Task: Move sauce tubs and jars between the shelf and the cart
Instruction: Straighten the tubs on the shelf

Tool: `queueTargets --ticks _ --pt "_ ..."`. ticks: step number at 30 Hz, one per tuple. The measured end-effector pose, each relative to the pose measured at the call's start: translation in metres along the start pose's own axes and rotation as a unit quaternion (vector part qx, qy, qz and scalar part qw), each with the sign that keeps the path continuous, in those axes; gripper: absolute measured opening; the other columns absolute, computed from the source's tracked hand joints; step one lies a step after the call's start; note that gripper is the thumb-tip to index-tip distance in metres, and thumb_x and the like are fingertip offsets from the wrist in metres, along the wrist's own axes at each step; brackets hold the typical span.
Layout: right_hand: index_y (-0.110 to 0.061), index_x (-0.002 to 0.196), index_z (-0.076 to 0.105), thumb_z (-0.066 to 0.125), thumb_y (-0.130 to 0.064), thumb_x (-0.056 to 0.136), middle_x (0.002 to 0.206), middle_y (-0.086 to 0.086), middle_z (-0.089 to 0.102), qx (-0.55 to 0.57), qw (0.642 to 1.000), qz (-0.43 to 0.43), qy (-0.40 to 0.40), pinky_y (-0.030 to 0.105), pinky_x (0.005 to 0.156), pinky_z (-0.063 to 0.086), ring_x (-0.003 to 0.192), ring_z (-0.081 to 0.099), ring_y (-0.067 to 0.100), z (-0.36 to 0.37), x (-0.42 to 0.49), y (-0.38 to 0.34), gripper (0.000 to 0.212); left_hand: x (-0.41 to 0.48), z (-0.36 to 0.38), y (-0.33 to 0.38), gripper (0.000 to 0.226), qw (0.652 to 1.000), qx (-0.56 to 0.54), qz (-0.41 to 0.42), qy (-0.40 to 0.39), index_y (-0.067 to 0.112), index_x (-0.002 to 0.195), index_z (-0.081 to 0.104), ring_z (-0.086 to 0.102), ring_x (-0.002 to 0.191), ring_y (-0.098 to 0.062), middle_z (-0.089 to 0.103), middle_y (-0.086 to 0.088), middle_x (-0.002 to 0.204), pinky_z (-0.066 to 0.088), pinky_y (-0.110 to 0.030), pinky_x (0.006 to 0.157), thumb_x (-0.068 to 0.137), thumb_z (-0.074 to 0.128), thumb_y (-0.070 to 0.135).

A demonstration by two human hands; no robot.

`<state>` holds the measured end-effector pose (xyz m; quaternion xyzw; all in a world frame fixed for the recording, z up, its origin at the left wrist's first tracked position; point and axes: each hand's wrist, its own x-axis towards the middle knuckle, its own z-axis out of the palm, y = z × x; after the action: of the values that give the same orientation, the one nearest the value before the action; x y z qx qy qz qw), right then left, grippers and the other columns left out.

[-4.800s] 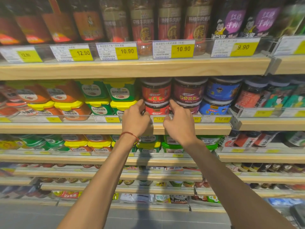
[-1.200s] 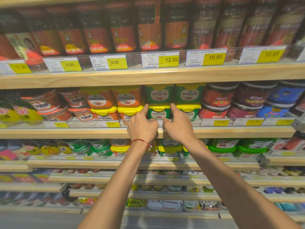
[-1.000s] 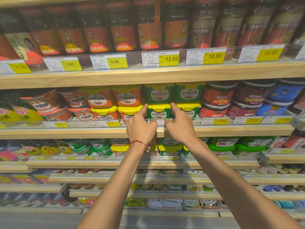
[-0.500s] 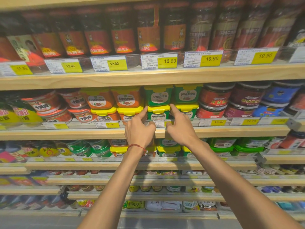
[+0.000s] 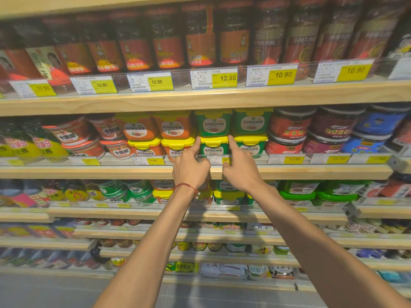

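Head | left hand (image 5: 191,168), right hand (image 5: 241,168) raised | straight index fingers (image 5: 196,145) touch green tub (image 5: 214,148) sides | rest curled

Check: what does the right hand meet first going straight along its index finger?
The lower green tub: the right hand has its index tip at the right edge of that tub's yellow lid, seemingly touching. Past it, likely the upper green tub stacked above; depth is unclear.

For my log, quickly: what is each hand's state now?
Left hand: open, index finger touches the lower green tub.
Right hand: open, index finger touches the same tub.
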<state>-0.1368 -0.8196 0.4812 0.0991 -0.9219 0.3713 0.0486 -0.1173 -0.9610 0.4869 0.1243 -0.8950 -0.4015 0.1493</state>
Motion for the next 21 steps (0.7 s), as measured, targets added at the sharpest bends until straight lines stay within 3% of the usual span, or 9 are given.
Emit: queueTargets --ticks 4,7,9,13,16,18,21 --pt "-0.018 0.166 0.012 0.061 -0.009 0.092 0.095 0.004 0.058 0.0 1.0 -0.009 -0.002 0.036 0.076 0.043 0.099 0.057 0.028 0.0 -0.003 -0.001 0.089 0.002 -0.005 -0.003 0.068 1.0 -0.016 0.007 -0.02 0.039 0.149 0.047 0.064 0.122 -0.02 0.069 0.005 0.132 0.051 -0.036 0.097 0.085 0.06 0.024" --pt "-0.017 0.166 0.018 0.061 -0.015 0.099 0.136 0.011 0.062 0.045 0.999 0.01 0.023 0.044 0.101 0.049 0.124 0.058 0.031 -0.002 -0.003 -0.005 0.079 0.01 -0.009 0.0 0.051 0.998 -0.029 0.038 0.038 0.024 0.143 0.059 0.067 0.117 -0.022 0.074 -0.001 0.123 0.048 -0.034 0.103 0.092 0.061 0.025" --pt "-0.014 0.163 0.03 0.057 -0.014 0.102 0.147 0.009 0.059 0.092 0.992 0.022 0.084 0.041 0.113 0.045 0.135 0.056 0.025 0.001 -0.004 -0.009 0.067 0.01 -0.012 0.004 0.043 0.993 -0.033 0.071 0.088 0.02 0.138 0.063 0.07 0.108 -0.025 0.076 -0.005 0.117 0.05 -0.033 0.099 0.096 0.061 0.026" --pt "-0.013 0.152 0.05 0.056 -0.012 0.103 0.139 0.005 0.067 0.109 0.976 0.017 0.19 0.029 0.109 0.045 0.128 0.062 0.018 0.005 -0.005 -0.019 0.049 0.012 -0.017 0.005 0.041 0.991 -0.012 0.1 0.092 0.021 0.138 0.063 0.066 0.11 -0.029 0.077 -0.008 0.112 0.049 -0.037 0.095 0.1 0.059 0.037" --pt "-0.009 0.154 0.046 0.055 -0.021 0.106 0.145 0.009 0.062 0.07 0.982 0.032 0.173 0.037 0.113 0.04 0.137 0.054 0.028 0.003 0.001 -0.027 0.051 0.025 -0.015 0.005 0.039 0.991 0.038 0.113 0.067 0.019 0.13 0.065 0.065 0.104 -0.039 0.074 -0.015 0.101 0.051 -0.042 0.081 0.101 0.053 0.043" --pt "-0.007 0.154 0.045 0.053 -0.026 0.107 0.141 0.014 0.064 0.046 0.986 0.047 0.155 0.037 0.108 0.041 0.134 0.054 0.033 0.003 0.007 -0.029 0.051 0.031 -0.011 0.005 0.035 0.989 0.041 0.128 0.064 0.015 0.118 0.067 0.065 0.098 -0.041 0.072 -0.017 0.098 0.045 -0.038 0.07 0.102 0.051 0.043" --pt "-0.005 0.152 0.046 0.05 -0.027 0.109 0.136 0.016 0.067 0.046 0.987 0.059 0.145 0.035 0.101 0.042 0.13 0.056 0.034 0.004 0.013 -0.032 0.049 0.032 -0.008 0.007 0.032 0.99 0.009 0.119 0.07 0.013 0.105 0.069 0.065 0.093 -0.04 0.072 -0.017 0.093 0.037 -0.034 0.065 0.103 0.054 0.041"
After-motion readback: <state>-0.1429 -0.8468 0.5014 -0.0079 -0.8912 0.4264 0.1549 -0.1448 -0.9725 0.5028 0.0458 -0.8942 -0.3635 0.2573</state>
